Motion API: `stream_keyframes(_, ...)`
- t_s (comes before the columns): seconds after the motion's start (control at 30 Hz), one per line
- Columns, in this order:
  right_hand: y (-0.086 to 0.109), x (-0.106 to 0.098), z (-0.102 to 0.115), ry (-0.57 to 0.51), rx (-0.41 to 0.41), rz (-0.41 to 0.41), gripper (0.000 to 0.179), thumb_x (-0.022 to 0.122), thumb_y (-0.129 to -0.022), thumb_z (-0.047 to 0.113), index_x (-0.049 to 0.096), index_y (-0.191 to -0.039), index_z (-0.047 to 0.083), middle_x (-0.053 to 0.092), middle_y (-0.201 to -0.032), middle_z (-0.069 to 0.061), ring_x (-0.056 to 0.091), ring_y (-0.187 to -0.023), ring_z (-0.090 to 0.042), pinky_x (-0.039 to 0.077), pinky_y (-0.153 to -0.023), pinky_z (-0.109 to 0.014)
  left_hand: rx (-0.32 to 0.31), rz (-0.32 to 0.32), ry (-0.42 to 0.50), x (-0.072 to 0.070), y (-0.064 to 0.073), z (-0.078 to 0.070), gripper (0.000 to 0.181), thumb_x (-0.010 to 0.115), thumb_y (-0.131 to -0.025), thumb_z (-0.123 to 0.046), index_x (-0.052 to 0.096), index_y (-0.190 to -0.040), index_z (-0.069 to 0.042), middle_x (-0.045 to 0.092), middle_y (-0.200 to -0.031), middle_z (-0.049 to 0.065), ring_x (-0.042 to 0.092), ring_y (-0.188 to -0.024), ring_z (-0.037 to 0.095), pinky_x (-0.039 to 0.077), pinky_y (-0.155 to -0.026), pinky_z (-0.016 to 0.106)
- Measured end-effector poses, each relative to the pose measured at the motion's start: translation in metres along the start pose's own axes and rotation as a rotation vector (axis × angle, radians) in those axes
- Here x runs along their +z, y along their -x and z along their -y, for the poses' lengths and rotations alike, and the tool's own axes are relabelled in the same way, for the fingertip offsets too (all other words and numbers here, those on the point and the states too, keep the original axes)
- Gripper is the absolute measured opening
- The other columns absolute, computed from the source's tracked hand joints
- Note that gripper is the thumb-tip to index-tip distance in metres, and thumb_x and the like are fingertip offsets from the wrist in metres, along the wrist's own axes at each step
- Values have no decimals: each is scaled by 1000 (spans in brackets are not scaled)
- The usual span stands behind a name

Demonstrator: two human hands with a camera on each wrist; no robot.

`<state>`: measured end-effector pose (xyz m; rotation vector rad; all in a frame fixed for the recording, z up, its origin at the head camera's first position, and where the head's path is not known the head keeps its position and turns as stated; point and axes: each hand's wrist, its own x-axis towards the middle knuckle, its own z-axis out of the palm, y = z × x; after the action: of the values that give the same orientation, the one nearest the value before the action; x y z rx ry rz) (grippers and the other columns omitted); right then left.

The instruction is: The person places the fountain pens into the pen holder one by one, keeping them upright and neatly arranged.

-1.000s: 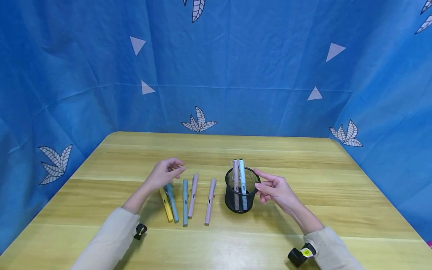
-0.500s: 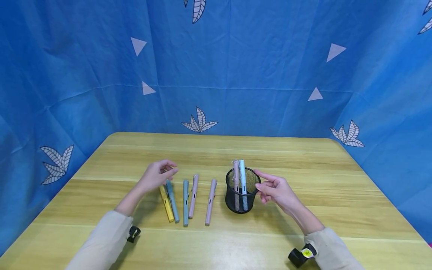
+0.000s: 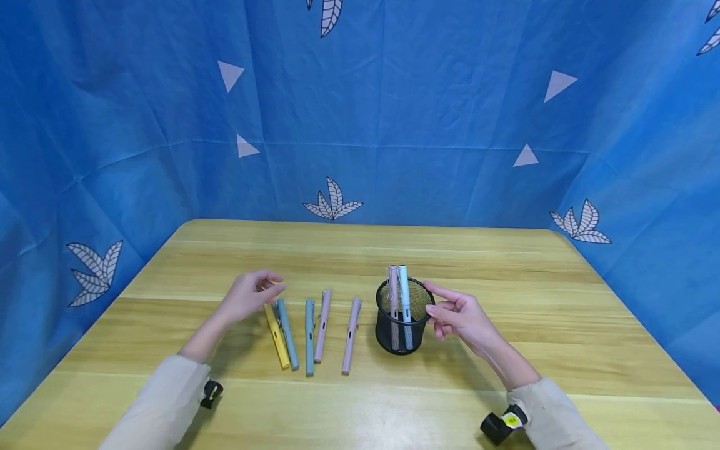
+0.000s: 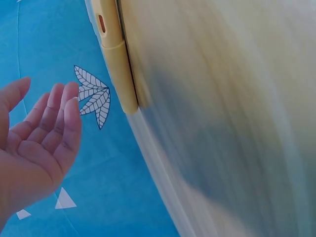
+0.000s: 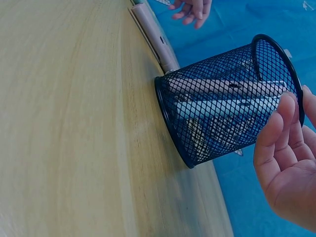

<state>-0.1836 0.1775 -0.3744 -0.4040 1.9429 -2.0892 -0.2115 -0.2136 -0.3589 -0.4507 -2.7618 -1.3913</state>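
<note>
Pinched at its right rim by the right hand, the black mesh holder stood right of centre with two pens already inside, while five pens lay loose leftward, apparently yet to go in, near a relaxed left hand holding nothing.
</note>
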Motion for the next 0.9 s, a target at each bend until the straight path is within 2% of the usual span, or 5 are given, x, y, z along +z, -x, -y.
stream_keyframes(0.4,-2,0,-1,-3,7,-7,59,57,-86,3,26,-136,-4,63,-67,-8,54,-48,-11,49,-48,-21,-91,-1,-100,-8,5,8,32,55,-88,-13,53,-110,11,60,-83,16,59,-65,27,49,-58,33)
stream_keyframes(0.63,-2,0,-1,-14,8,2,62,58,-85,4,23,-136,-7,62,-65,-4,54,-48,-10,49,-49,-21,-161,52,-101,-12,8,11,33,57,-87,-11,53,-110,10,60,-77,14,58,-59,23,47,-46,32)
stream_keyframes(0.9,-2,0,-1,-12,7,-2,62,58,-86,4,24,-136,-6,62,-67,-8,54,-48,-11,49,-48,-21,-286,85,-71,-14,11,12,37,60,-85,-14,51,-114,7,60,-81,13,57,-56,18,48,-45,31)
